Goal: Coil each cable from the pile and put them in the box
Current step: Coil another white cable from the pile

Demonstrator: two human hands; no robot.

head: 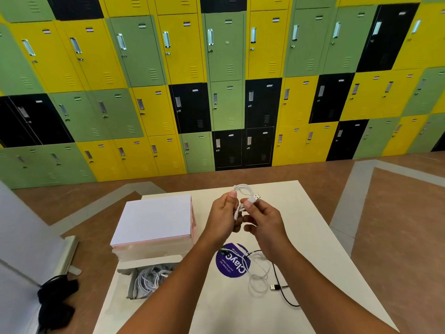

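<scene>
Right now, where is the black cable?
The black cable lies on the table, right of centre in the head view, beside a loose white cable, just right of the purple sticker.

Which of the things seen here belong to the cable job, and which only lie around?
For the job: held white cable, in left hand and right hand; loose white cable; black cable; open box holding cables.
Just lying about: purple sticker; stacked white boxes; lockers; black item on floor.

The off-white square table (301, 225) is bearing a white-lidded pink box (154, 220), an open cardboard box (149, 261), a round purple sticker (231, 263), and a loose white cable (258, 273) touching a thin black cable (286, 297).
</scene>
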